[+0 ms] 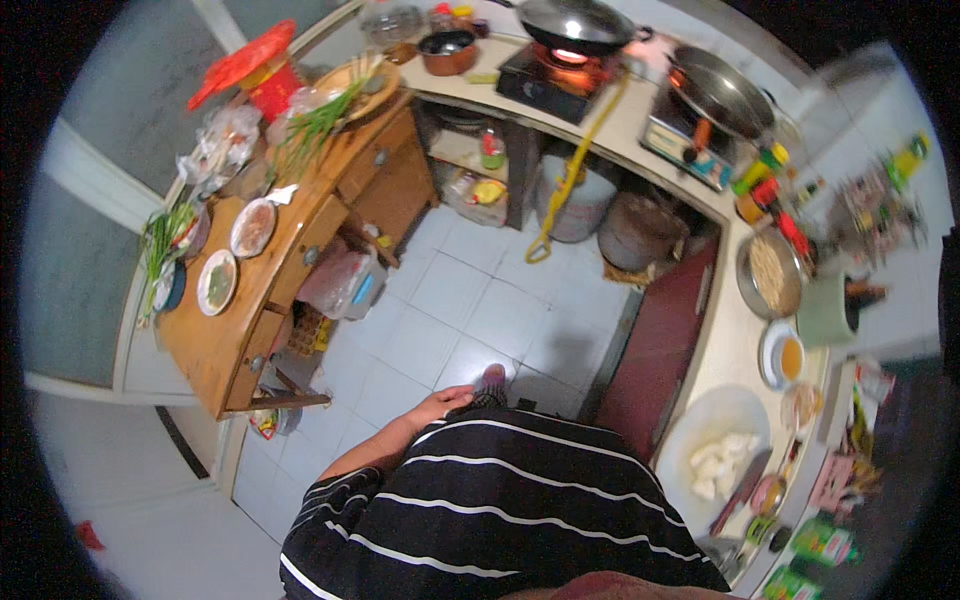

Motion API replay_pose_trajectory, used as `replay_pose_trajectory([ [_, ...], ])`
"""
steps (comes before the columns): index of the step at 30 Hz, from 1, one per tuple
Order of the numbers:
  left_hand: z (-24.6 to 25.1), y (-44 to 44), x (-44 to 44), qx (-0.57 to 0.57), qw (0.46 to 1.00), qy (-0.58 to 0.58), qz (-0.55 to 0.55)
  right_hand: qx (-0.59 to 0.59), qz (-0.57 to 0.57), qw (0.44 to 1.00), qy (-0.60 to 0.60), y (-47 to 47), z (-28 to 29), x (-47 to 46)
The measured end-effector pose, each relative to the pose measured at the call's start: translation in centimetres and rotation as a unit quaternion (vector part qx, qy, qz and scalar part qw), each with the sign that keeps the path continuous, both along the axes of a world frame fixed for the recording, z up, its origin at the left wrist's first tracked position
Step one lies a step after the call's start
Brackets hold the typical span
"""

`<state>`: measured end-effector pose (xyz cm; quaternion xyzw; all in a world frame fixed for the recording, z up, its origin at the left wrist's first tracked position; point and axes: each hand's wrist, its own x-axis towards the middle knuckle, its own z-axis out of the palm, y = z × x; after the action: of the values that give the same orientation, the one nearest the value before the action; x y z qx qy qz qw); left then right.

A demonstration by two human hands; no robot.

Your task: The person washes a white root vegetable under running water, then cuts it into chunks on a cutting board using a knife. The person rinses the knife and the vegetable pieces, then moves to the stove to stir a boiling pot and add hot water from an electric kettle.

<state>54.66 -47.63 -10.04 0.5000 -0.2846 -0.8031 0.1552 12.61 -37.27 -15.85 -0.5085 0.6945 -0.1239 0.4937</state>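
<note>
My left hand (446, 401) hangs by my left thigh, in front of my black shirt (510, 480) with white stripes. Its fingers are loosely extended with nothing in them. My right hand is out of view. Before me, at the far counter, a wok (576, 24) sits over a lit gas burner (564, 81). A second wok (721, 91) stands on the other stove (686, 142). To my right, a steel bowl (766, 274) of pale food, a bowl of orange-yellow liquid (790, 358) and a round cutting board (679, 450) with white chunks (724, 461) line the counter.
A wooden desk (262, 300) at left holds two plates of food (253, 229) and green onions (319, 120). A yellow strap or hose (574, 180) hangs from the counter to the tiled floor (457, 300). A cleaver (741, 491) lies at the cutting board's edge.
</note>
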Motion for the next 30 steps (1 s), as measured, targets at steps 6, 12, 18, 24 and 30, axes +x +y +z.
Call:
replay_pose_trajectory([
  [6, 1.7, -4.4, 2.9, -0.006, 0.993, 0.036, -0.113, 0.034, 0.051, 0.996, 0.058, -7.6, -1.9, -0.5],
  [12, -1.8, -6.8, 2.7, -0.017, 0.988, -0.059, -0.139, 0.013, 0.130, 0.989, 0.075, -15.0, -3.1, -1.7],
  [18, -8.4, -14.5, 0.6, -0.115, 0.943, -0.194, -0.246, -0.037, 0.238, 0.962, 0.128, -21.0, -3.4, -0.2],
  [24, -12.4, -19.1, -3.6, -0.298, 0.841, -0.316, -0.323, 0.183, 0.214, 0.953, 0.107, -23.3, -0.2, -2.8],
  [30, -9.0, -25.8, -6.2, -0.494, 0.732, -0.345, -0.317, 0.056, 0.184, 0.978, 0.079, -26.6, -1.5, -3.1],
])
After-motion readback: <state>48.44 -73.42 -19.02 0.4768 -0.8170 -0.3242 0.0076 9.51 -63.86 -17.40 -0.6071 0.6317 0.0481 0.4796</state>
